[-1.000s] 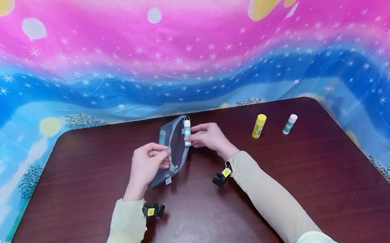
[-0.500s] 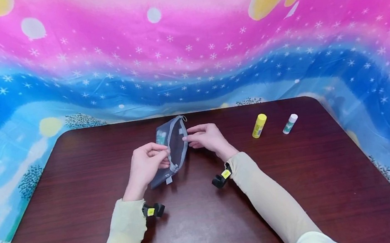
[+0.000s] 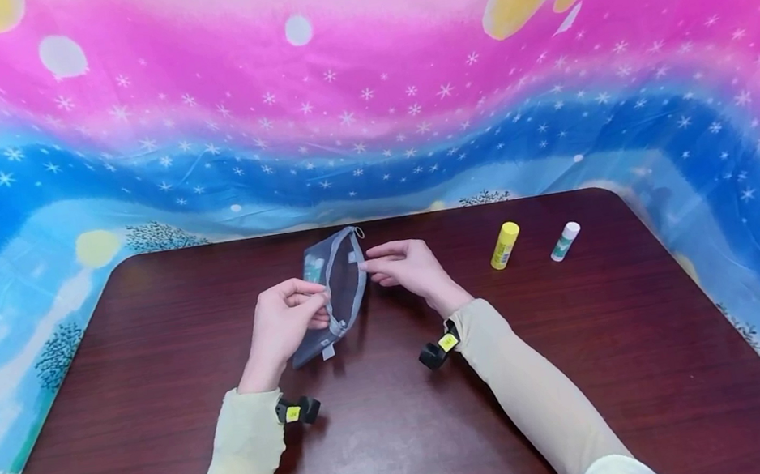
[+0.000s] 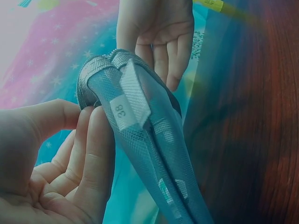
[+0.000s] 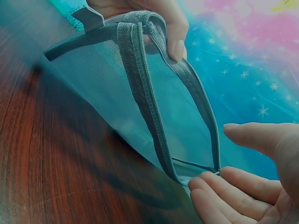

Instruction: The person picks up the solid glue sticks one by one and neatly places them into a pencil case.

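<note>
A grey mesh zipper pouch (image 3: 307, 342) is held up over the table with its mouth spread open. My left hand (image 3: 284, 322) pinches the near-left rim between thumb and fingers, as the left wrist view also shows. Beside the opposite rim is my right hand (image 3: 409, 269); in the right wrist view its fingertips (image 5: 198, 182) touch that rim, while the thumb stands apart from it. White and teal shapes like glue sticks (image 3: 314, 270) show through the mesh; how many lie inside, I cannot tell.
On the right of the dark wooden table (image 3: 397, 447) stand a yellow glue stick (image 3: 505, 245) and a smaller white-and-teal glue stick (image 3: 565, 241). A colourful patterned cloth (image 3: 358, 93) hangs behind the table and along its sides.
A white-and-teal glue stick, pinched by the right hand at the pouch mouth one second ago, has left its fingers into the pouch. The right hand has since eased slightly rightward; the left hardly moved.
</note>
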`<action>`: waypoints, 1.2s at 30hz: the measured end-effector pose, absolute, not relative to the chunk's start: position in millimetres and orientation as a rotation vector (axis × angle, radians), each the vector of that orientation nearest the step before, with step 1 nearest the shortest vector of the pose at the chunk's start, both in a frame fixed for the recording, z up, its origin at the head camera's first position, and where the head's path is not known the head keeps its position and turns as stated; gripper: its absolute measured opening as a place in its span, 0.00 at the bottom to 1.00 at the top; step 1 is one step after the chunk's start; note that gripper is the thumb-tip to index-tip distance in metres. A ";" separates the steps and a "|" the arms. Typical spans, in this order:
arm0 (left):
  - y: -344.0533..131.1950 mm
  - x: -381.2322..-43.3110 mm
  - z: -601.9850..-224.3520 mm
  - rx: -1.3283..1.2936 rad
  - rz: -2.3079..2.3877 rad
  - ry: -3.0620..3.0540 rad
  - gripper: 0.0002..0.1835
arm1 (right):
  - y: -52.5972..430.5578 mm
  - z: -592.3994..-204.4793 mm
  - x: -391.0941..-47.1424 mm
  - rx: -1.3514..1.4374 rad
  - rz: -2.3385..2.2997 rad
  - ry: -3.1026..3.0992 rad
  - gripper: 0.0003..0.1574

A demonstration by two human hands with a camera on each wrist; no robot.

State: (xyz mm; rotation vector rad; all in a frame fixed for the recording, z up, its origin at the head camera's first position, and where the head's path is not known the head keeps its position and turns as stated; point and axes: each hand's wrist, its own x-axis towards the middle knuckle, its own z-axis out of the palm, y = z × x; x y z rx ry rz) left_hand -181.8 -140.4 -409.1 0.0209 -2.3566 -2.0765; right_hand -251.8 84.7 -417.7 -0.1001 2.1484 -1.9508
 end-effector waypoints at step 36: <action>-141.7 -181.1 -408.1 0.019 -2.073 -2.368 0.08 | 112.5 -405.5 -237.8 -0.162 -2.069 2.271 0.23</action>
